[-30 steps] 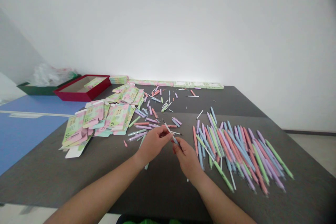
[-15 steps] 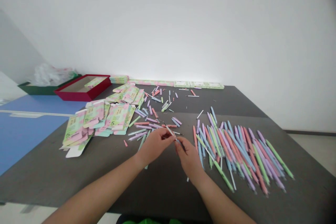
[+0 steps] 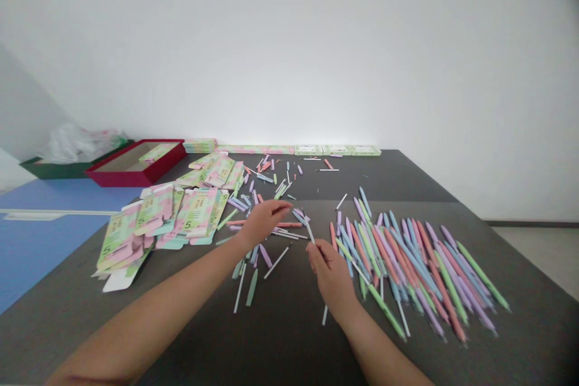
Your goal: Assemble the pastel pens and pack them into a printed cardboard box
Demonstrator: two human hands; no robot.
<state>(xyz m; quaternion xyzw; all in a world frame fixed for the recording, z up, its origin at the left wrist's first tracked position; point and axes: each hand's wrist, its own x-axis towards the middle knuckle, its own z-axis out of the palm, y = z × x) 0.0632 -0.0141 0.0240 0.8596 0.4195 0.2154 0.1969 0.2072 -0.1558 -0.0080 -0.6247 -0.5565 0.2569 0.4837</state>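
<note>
My right hand [image 3: 331, 274] is closed around a thin white pen refill [image 3: 309, 230], whose upper end sticks out tilted above the fingers. My left hand [image 3: 265, 223] hovers over a scatter of loose pastel pen parts, its fingers stretched out with nothing visible in them. Beneath and in front of it lie more white refills [image 3: 277, 262], a purple pen part [image 3: 265, 256] and a green pen part [image 3: 252, 287]. Just right of my right hand, a wide row of pastel pens [image 3: 407, 265] in pink, blue, green and purple is spread out.
Flattened printed cartons [image 3: 194, 214] lie in a heap on the left of the dark table [image 3: 280, 344]. A red box lid [image 3: 122, 178] and a green tray [image 3: 54, 170] with plastic bags stand behind them. Small packed boxes [image 3: 309, 149] line the wall.
My hands have parted. The left one has let go of the refill and moved up and left over the loose parts. The right one keeps hold of the refill. The view has shifted slightly.
</note>
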